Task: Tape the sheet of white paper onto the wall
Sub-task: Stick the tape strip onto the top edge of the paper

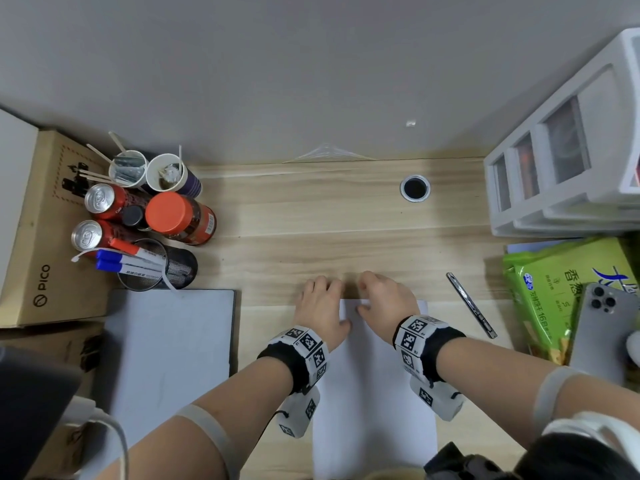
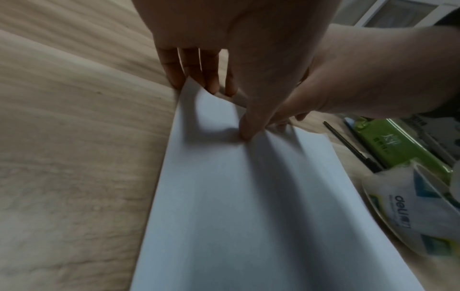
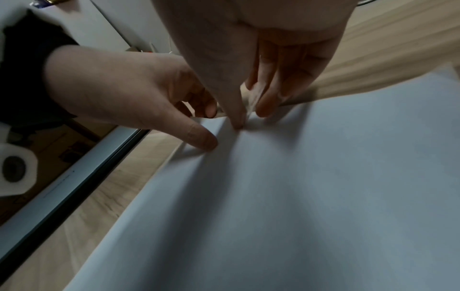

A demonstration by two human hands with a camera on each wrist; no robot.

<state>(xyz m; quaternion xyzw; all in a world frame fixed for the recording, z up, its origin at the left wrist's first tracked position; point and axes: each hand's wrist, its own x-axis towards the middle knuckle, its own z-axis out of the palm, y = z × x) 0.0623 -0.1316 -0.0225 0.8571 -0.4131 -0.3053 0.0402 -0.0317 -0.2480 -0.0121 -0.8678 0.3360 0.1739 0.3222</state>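
The white sheet of paper (image 1: 374, 393) lies flat on the wooden desk (image 1: 329, 220), below the grey wall (image 1: 311, 64). Both hands are at its far edge. My left hand (image 1: 322, 299) pinches that edge, thumb on top (image 2: 245, 133) and fingers (image 2: 196, 72) behind the raised corner. My right hand (image 1: 384, 296) pinches a crumpled strip of clear tape (image 3: 251, 100) between thumb and fingers, just above the paper's edge (image 3: 323, 196). The left index fingertip touches one end of the strip. A roll of tape (image 2: 408, 212) lies to the right of the sheet.
Cans, cups and a mesh pen holder (image 1: 156, 265) crowd the left side by a cardboard box (image 1: 45, 237). A grey tablet (image 1: 169, 358) lies left of the paper. A utility knife (image 1: 471, 304), green packet (image 1: 561, 289), phone (image 1: 599, 327) and white drawer unit (image 1: 571, 150) stand at the right.
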